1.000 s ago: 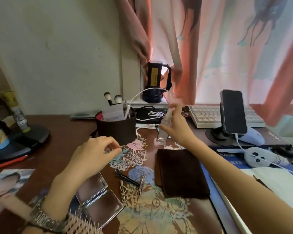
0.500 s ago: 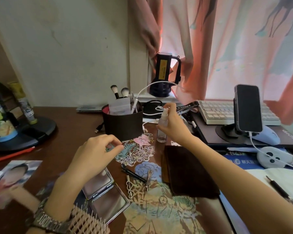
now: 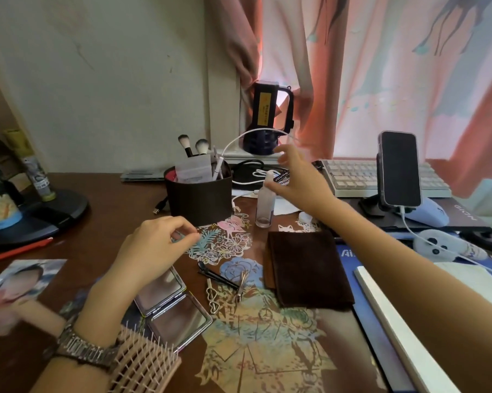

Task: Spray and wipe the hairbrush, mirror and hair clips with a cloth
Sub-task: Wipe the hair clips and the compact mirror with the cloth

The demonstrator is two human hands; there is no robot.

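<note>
Dark brown cloth right of centre, clear spray bottle beyond it, silver mirror near left, beige hairbrush nearest, black and silver hair clips on dark brown table with pastel floral cut-outs, pink curtain far right

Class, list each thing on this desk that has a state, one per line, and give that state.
Compact mirror: open, lying flat.
Spray bottle: upright on the desk, not held.
Cloth: folded, flat, untouched.
Phone: upright on its stand, screen dark, cable attached.
Left hand: pinching a small clip.
Right hand: open beside the bottle.
</note>
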